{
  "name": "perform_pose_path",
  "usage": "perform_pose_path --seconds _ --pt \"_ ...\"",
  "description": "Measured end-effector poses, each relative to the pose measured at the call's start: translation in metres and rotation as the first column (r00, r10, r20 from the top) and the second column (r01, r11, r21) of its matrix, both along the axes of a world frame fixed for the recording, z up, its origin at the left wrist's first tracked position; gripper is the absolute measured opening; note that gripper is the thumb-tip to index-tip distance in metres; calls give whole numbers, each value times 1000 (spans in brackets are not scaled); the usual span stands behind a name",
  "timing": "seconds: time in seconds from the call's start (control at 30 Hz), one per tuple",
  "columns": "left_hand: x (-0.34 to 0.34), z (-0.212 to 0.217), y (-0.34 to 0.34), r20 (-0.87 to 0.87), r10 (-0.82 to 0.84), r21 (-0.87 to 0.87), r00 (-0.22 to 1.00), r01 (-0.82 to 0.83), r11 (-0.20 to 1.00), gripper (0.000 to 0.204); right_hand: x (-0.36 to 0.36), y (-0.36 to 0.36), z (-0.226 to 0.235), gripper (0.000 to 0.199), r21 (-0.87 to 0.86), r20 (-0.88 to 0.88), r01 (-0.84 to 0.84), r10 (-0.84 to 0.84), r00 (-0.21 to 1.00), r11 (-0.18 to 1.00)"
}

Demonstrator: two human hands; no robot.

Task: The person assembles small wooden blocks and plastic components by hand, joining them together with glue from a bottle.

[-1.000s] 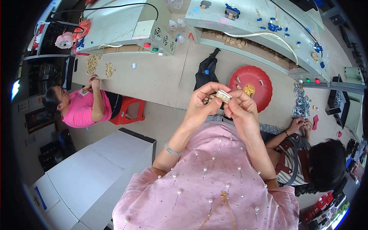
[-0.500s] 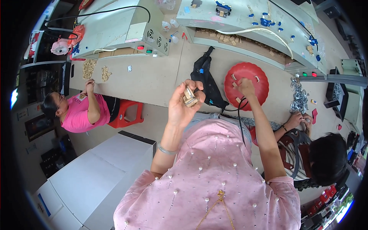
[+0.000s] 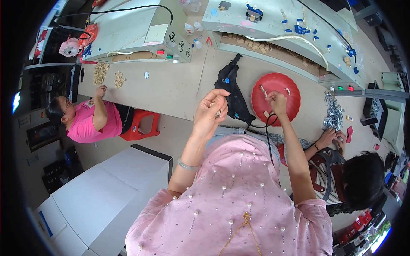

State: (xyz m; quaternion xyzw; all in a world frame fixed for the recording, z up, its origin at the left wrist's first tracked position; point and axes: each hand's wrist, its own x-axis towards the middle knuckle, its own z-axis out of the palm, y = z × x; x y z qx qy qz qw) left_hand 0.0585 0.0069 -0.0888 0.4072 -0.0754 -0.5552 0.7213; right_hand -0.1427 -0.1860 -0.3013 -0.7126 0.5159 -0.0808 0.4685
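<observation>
My left hand [image 3: 212, 110] is raised in front of me with its fingers curled in. It closes round several small tan, wood-like pieces with metallic edges, now almost hidden in the palm. Over a red scalloped plate [image 3: 282, 80], my right hand [image 3: 276, 103] pinches a small pale piece [image 3: 264, 91] at the plate's left side. Another small metallic piece [image 3: 288, 91] lies on the plate to the right of that hand. A tan block [image 3: 266, 114] rests near the plate's lower rim.
A black fabric bag [image 3: 230, 87] with blue clips lies left of the plate, a black cable [image 3: 267, 132] nearby. Pale machines [image 3: 273, 47] stand along the back. One co-worker [image 3: 96, 121] sits at left near tan heaps, another [image 3: 363, 179] at right by a metal pile [image 3: 333, 112].
My left fingers have curled over the pieces that showed in the open palm. My right hand has shifted slightly down and now pinches the pale piece at the plate's left.
</observation>
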Motion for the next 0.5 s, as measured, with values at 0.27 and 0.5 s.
perform_pose_path --seconds 0.27,0.5 --pt "-11 18 -17 385 -202 76 901 187 979 36 19 57 221 12 398 601 -171 -115 791 901" --pt "-15 22 -17 587 -191 -10 787 243 970 20 27 72 274 13 -87 447 -297 304 842 951"
